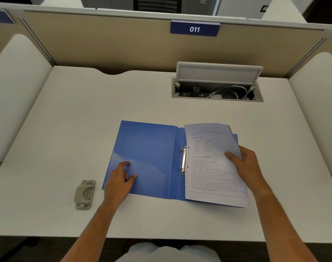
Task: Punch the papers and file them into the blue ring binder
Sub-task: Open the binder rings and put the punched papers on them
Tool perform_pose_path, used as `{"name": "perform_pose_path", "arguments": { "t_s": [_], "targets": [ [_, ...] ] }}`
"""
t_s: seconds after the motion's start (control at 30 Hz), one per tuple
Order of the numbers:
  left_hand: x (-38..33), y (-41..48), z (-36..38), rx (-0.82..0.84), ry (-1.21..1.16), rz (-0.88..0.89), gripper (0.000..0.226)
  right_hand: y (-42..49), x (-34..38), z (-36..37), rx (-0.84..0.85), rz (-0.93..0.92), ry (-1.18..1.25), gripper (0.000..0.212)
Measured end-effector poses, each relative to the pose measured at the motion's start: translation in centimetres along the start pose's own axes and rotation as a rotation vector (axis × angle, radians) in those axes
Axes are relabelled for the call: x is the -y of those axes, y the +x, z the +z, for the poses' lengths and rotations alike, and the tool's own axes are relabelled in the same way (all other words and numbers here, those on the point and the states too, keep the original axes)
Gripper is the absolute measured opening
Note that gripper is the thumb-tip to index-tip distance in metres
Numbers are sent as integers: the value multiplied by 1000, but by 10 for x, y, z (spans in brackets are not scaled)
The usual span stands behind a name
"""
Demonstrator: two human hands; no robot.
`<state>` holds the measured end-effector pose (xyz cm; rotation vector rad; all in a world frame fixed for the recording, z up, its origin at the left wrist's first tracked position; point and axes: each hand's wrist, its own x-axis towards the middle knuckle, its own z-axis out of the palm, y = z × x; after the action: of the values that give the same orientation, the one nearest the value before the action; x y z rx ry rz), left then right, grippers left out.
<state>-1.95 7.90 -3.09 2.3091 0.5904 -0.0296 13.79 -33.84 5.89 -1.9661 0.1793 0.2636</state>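
Note:
The blue ring binder (146, 154) lies open flat in the middle of the white desk. Its metal ring mechanism (183, 160) runs along the spine, with the rings looking open. A stack of printed papers (208, 167) covers the binder's right half, two punched holes showing at its left edge just beside the rings. My right hand (244, 163) grips the stack's right edge, thumb on top, and the upper sheets curl up there. My left hand (121, 180) rests with spread fingers on the binder's left cover. A grey hole punch (85, 194) sits left of the binder.
An open cable box (217, 90) with its lid raised and white cables inside is set into the desk at the back right. Beige partition walls (104, 44) enclose the desk, with a blue "011" sign (195, 29). The desk's front edge (47, 237) runs near my body.

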Motion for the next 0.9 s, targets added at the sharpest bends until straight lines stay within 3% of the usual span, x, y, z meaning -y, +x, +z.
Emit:
{"name": "perform_pose_path", "arguments": {
  "t_s": [0.13, 0.3, 0.47, 0.7, 0.9],
  "targets": [
    [-5, 1, -1, -5, 8, -22, 44, 4, 1, -1, 1, -4, -25, 32],
    [-39, 2, 13, -33, -1, 53, 16, 5, -2, -8, -3, -1, -24, 32],
    [-109, 7, 54, 175, -210, 229, 18, 4, -7, -10, 11, 13, -20, 32],
    [-157, 21, 95, 411, -325, -6, 32, 3, -6, -10, 20, 3, 12, 32],
    [-155, 29, 99, 438, -451, -168, 26, 1, -2, -7, 21, -15, -10, 32]
  ]
}}
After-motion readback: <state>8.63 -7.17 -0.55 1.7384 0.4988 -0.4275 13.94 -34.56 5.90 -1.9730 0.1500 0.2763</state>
